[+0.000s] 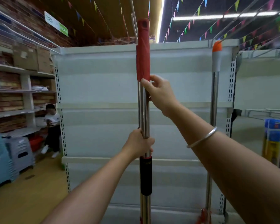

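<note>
Placing step, likely: the poles (143, 110) stand upright before the shelf (103, 78). The left hand (138, 143) grips the shafts above the black sleeve (145, 177). The right hand (158, 92) pinches them under the red grip (142, 54). The next move probably calls for leaning them steadily against the shelf.

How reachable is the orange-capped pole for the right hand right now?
Probably yes, once it lets go: the right hand holds the steel poles under the red grip; the orange-capped pole stands to its right, nothing between. The left hand also grips the steel poles.
</note>
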The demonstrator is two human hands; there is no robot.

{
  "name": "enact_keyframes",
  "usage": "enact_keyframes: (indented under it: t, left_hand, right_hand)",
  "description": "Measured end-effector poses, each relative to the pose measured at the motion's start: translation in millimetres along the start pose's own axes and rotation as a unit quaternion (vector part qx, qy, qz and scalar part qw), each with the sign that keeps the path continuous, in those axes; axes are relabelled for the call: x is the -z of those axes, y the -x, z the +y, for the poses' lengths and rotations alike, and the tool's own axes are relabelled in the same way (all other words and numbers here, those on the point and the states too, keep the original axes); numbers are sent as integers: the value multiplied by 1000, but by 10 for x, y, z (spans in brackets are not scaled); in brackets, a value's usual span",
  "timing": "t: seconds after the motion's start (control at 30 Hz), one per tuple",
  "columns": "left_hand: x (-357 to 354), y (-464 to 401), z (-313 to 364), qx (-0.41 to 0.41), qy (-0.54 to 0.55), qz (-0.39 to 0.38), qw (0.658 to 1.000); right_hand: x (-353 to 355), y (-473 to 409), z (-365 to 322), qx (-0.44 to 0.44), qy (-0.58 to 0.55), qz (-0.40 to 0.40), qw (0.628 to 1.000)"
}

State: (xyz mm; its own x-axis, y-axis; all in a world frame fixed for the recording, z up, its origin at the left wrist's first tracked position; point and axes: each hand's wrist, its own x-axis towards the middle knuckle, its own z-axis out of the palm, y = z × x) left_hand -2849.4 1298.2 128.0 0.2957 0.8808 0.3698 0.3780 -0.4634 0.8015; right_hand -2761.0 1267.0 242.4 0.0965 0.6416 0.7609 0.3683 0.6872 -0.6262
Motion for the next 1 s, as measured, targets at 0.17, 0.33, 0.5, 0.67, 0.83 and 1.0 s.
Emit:
enact_keyframes:
  t: [0.17, 0.33, 0.5, 0.67, 0.83, 1.0]
  left_hand:
    - [86, -96, -33, -3, 23, -24, 999]
    - [182, -160, 62, -15, 23, -21, 999]
    - [362, -259, 171, -30, -14, -21, 999]
    - [426, -342, 200, -12, -5, -22, 1000]
    - [474, -361, 187, -3, -6, -19, 1000]
    - [500, -429, 191, 2, -3, -26, 1000]
  right_hand:
    - [-72, -56, -17, 2, 12, 7, 1000]
    - [-91, -179, -107, 16, 19, 10, 1000]
    - [-158, -364, -254, 22, 35, 18, 999]
    - [-185, -502, -288, 5, 40, 17, 999]
    - [-245, -574, -268, -14, 58, 18, 998]
    - [-240, -653, -238, -23, 54, 21, 998]
